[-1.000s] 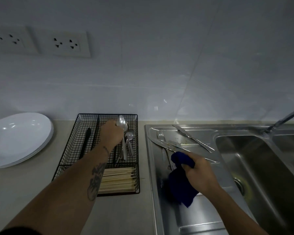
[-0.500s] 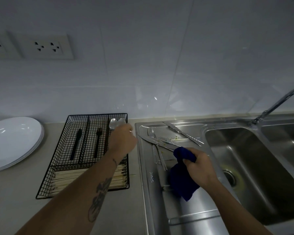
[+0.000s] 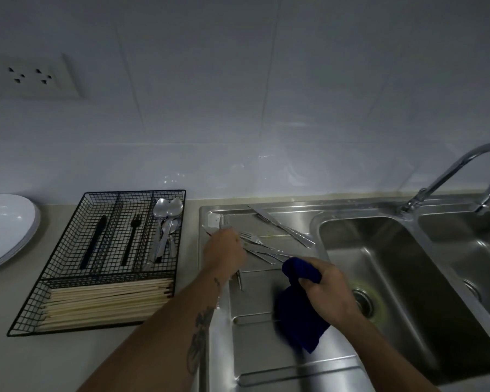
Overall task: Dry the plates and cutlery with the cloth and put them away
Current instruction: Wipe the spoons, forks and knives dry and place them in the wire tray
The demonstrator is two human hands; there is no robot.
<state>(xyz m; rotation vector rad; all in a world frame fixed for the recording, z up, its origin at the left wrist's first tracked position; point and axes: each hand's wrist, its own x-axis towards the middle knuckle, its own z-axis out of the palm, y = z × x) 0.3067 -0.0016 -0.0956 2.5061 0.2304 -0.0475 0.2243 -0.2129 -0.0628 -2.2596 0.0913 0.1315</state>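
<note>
With both forearms reaching in from 6 o'clock, the right hand (image 3: 327, 291) is clenched around a dark blue cloth (image 3: 299, 309); most of the cloth hangs below the fist over the steel drainboard (image 3: 266, 360). Left hand (image 3: 224, 250) sits at 11 o'clock from the right one, knuckles up, fingers curled down onto the loose cutlery on the drainboard. It's touching the pile, but can't tell whether it actually grips a piece. A thin metal handle (image 3: 239, 281) sticks out just below that hand.

At 1 o'clock from the left hand: forks (image 3: 249, 237) and crossed handles lying flat, and further back a table knife (image 3: 280, 226) lying diagonally toward the basin (image 3: 402, 281). Drain is at the basin's near-left, just beside the right wrist.

On the table at 9 o'clock from the left hand: black wire caddy (image 3: 102, 267). Near compartment holds a bundle of pale chopsticks (image 3: 105, 302). Far compartments, left to right: black knife (image 3: 94, 240), black fork (image 3: 130, 237), steel spoons (image 3: 166, 222) with bowls pointing to the wall.

Far left, cut by the frame edge: stack of white plates (image 3: 6, 227) on the table, well apart from the caddy. Tap (image 3: 464, 176) at 2 o'clock behind the basin. Wall socket (image 3: 31, 77) at 10 o'clock on the tiles.
</note>
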